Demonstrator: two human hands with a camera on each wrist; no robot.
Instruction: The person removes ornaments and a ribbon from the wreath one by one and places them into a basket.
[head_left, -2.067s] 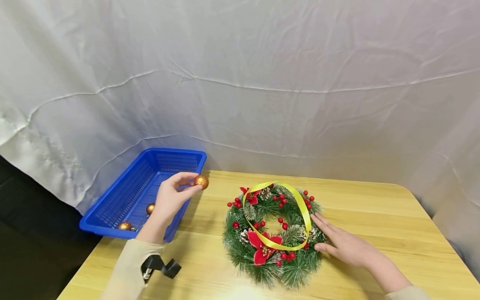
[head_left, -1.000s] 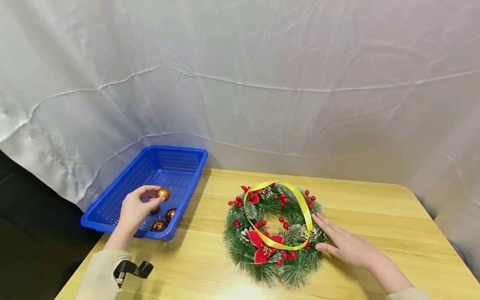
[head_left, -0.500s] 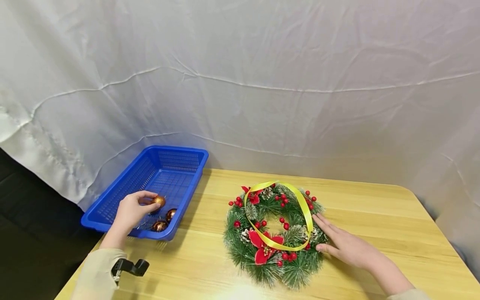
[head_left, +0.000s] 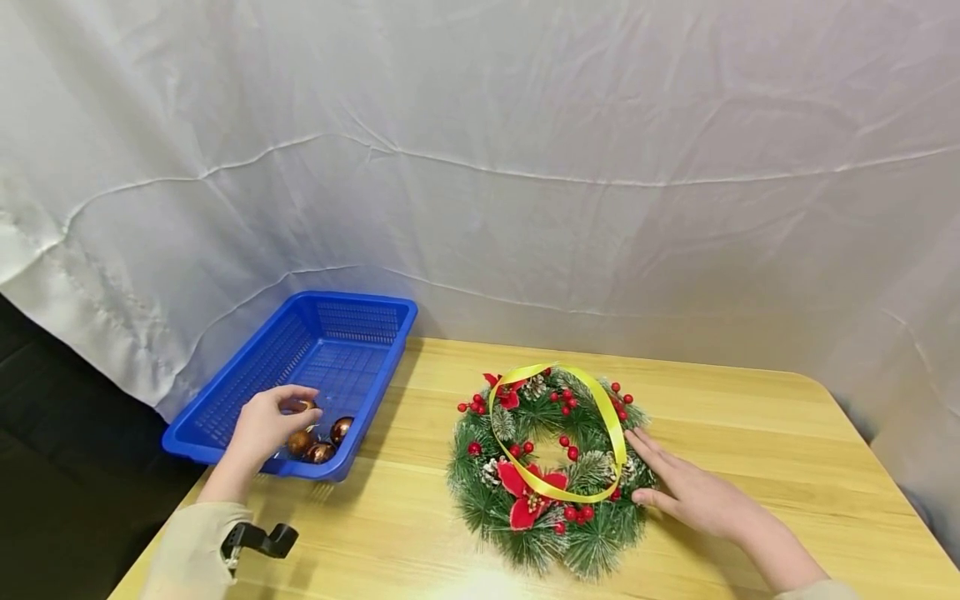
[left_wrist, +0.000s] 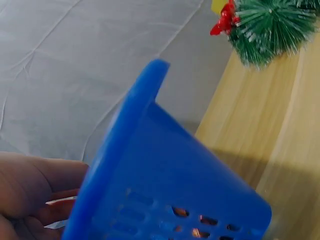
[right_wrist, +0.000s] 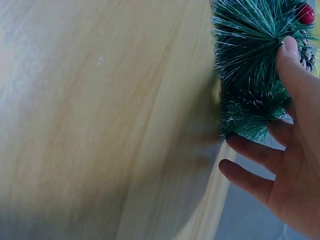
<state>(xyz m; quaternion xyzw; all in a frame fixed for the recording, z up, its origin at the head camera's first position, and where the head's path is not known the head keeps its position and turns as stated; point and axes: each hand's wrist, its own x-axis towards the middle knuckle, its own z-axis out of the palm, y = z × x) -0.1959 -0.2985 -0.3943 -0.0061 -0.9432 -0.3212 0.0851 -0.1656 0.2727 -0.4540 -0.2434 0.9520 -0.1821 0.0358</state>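
My left hand (head_left: 266,423) hovers inside the near end of a blue plastic basket (head_left: 397,367), thumb and fingers apart. Close below and between its fingertips lie several shiny copper-coloured Christmas baubles (head_left: 341,429), one partly hidden behind the fingers. In the left wrist view the basket wall (left_wrist: 150,165) covers most of that hand. At the right, my right hand (head_left: 693,492) rests with straight fingers on the side of a green Christmas wreath (head_left: 480,517). Red berries, red flowers and pine cones dress the wreath, and a yellow ribbon loop (head_left: 611,425) lies across its top.
The wooden table (head_left: 772,433) bears both basket and wreath, with a strip of tabletop between them. A grey-white curtain (head_left: 525,167) hangs behind the table's back edge. A black clip mount (head_left: 258,537) is strapped at the left wrist.
My left hand brought a bauble from beside the basket's right rim back down into the basket, and its fingers have let it go. The right hand has stayed on the wreath.
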